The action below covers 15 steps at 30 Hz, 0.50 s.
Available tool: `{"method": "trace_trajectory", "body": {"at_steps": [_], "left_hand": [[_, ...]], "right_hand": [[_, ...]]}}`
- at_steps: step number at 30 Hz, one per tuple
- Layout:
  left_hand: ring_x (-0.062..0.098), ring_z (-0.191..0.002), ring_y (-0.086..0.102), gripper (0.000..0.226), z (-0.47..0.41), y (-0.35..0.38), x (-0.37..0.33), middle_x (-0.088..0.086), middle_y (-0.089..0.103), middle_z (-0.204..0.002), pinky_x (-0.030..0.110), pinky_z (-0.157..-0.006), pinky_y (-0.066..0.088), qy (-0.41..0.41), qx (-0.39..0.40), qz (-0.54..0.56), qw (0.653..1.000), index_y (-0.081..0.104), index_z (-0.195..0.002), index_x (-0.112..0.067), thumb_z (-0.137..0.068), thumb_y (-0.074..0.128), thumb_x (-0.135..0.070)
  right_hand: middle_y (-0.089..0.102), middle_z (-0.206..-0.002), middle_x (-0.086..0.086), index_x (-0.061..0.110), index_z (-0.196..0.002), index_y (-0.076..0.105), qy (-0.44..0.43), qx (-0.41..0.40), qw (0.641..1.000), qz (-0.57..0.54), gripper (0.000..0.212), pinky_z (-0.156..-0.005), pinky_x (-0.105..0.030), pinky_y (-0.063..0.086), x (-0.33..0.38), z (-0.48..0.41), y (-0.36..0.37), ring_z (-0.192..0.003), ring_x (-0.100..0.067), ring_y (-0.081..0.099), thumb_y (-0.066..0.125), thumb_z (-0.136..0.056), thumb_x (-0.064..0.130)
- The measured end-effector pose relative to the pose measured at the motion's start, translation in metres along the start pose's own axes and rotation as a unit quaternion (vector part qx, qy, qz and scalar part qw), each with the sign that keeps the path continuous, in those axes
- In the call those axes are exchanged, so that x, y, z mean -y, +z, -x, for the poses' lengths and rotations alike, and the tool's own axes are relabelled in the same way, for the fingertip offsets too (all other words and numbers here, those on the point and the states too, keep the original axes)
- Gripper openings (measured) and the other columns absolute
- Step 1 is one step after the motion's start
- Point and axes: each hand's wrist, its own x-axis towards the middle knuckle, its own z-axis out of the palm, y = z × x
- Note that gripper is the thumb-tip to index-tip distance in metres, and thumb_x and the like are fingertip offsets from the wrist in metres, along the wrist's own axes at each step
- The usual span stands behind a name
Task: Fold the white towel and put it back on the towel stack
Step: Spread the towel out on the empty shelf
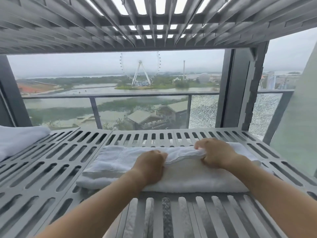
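**towel fold under way on shelf**

white towel lay on the slotted shelf, on the shelf's right half, in a long layered band. left hand and right hand were both over that same half. each had its fingers curled into the towel's top layer, and a ridge of cloth was bunched between them. the hands were near each other but apart.

step judged: mid-fold. the towel was not yet compact and not yet on the stack.

a pile of white cloth sat at the shelf's far left edge, well apart from the towel. probably the stack, but unconfirmed.

the next move likely calls for both hands to carry the gripped layer over evenly so the edges meet square. after that, press flat, lift from beneath so the layers hold, and carry leftward along the shelf to the pile.
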Motion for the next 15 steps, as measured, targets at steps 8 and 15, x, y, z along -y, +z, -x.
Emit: {"method": "trace_trajectory", "body": {"at_steps": [8,15], "left_hand": [[0.034,-0.094,0.06,0.005,-0.035,-0.031,0.034,0.014,0.065,-0.096,0.036,-0.077,0.049,0.038,-0.048,-0.029,0.998,0.052,-0.091,-0.013,-0.088,0.048,-0.013],[0.027,-0.099,0.063,0.019,-0.11,-0.041,0.047,0.009,0.065,-0.104,0.033,-0.075,0.048,0.032,-0.075,-0.199,0.977,0.055,-0.108,-0.015,-0.092,0.047,-0.007]], "right_hand": [[0.065,-0.103,-0.003,0.026,-0.105,0.062,0.019,-0.148,0.989,0.018,0.037,-0.069,-0.029,0.043,0.012,-0.019,-0.018,-0.093,-0.026,0.06,0.047,-0.076,0.007],[0.062,-0.096,-0.007,0.015,-0.094,0.055,0.019,-0.097,0.985,0.143,0.018,-0.062,-0.03,0.04,-0.01,-0.076,-0.041,-0.088,-0.027,0.06,0.05,-0.084,0.001]]}}
